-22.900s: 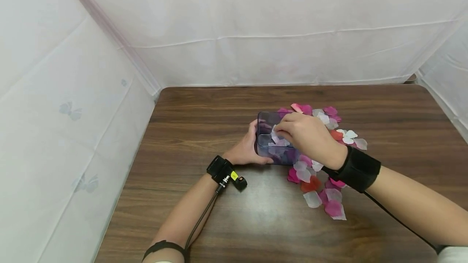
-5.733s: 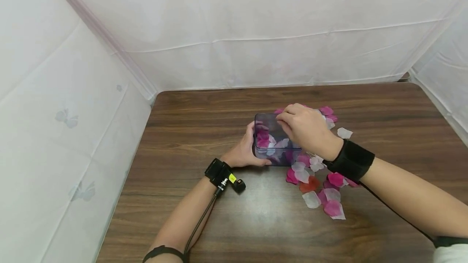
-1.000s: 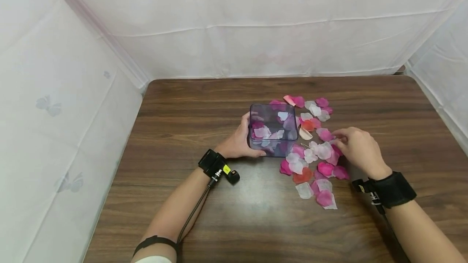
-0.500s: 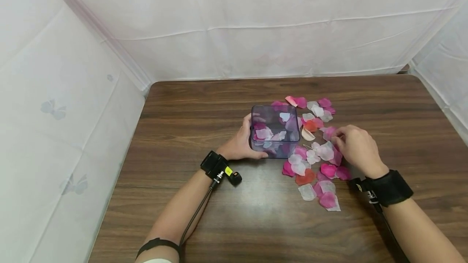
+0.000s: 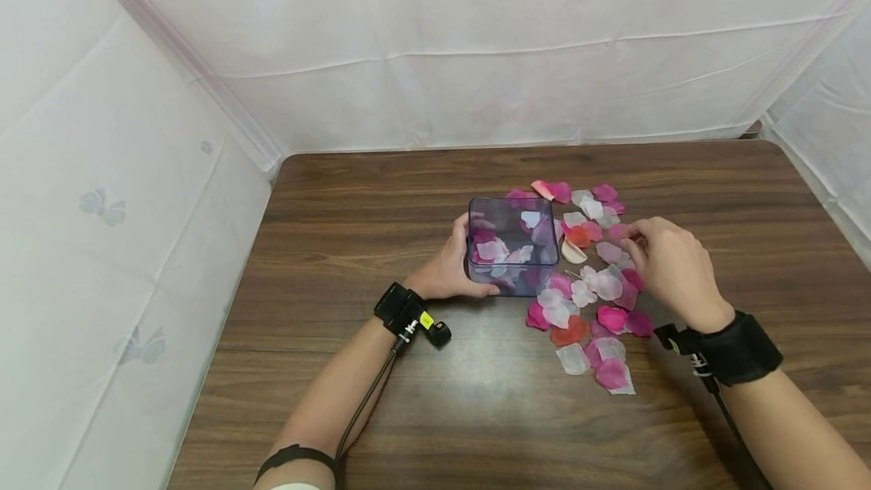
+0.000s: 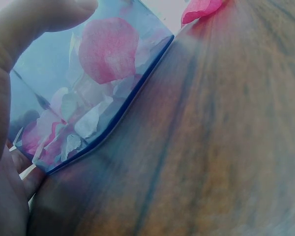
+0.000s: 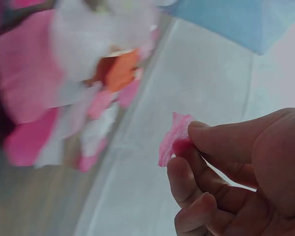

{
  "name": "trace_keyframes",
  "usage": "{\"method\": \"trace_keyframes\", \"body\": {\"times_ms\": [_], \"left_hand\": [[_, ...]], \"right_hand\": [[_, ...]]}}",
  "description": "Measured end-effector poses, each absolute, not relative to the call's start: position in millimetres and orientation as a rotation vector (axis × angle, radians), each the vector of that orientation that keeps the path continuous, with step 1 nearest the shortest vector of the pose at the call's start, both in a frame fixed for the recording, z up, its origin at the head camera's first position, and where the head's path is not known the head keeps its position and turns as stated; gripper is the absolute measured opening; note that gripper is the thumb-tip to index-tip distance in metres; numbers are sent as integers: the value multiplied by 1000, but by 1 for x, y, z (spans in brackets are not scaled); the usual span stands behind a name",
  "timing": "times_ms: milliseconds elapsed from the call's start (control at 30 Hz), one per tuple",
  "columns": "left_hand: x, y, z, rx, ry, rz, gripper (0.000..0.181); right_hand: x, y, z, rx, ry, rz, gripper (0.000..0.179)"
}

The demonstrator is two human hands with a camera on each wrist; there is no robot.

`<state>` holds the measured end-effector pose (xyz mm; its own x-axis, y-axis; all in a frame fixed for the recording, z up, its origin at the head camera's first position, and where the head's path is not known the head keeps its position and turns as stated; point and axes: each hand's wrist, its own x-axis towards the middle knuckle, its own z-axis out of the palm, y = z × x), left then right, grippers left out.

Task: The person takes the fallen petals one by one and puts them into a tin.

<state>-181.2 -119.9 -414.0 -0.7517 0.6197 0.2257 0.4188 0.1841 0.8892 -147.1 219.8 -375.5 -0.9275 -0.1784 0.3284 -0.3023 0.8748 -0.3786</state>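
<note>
My left hand (image 5: 449,267) grips a clear purplish plastic box (image 5: 513,278) by its left side, thumb along the front wall. Pink and white petals (image 6: 108,51) lie inside it, seen through the wall in the left wrist view. Between thumb and fingertips my right hand (image 5: 674,271) pinches a pink petal (image 7: 176,140), raised a little above the tabletop. To the right of the box lies a loose spread of artificial petals (image 5: 611,374) in pink, white and red. A small white flower (image 5: 582,293) sits among them.
The dark wood table (image 5: 340,210) carries everything. White cloth (image 5: 408,44) hangs behind it and at both sides. Each wrist wears a black strap (image 5: 742,350) with a camera and cable.
My right hand has picked up a pink petal from the spread and lifted it slightly. A paler petal shows where it lay. The left hand keeps holding the box in place.
</note>
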Motion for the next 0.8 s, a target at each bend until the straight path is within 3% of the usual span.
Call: {"method": "trace_keyframes", "body": {"times_ms": [467,800], "left_hand": [[-181,-122,-415,1010,2253,1604,114],[-181,-121,-415,1024,2270,1603,114]], "right_hand": [[-138,159,-321,570,-2575,656,13],[-136,117,-320,793,-2533,656,15]]}}
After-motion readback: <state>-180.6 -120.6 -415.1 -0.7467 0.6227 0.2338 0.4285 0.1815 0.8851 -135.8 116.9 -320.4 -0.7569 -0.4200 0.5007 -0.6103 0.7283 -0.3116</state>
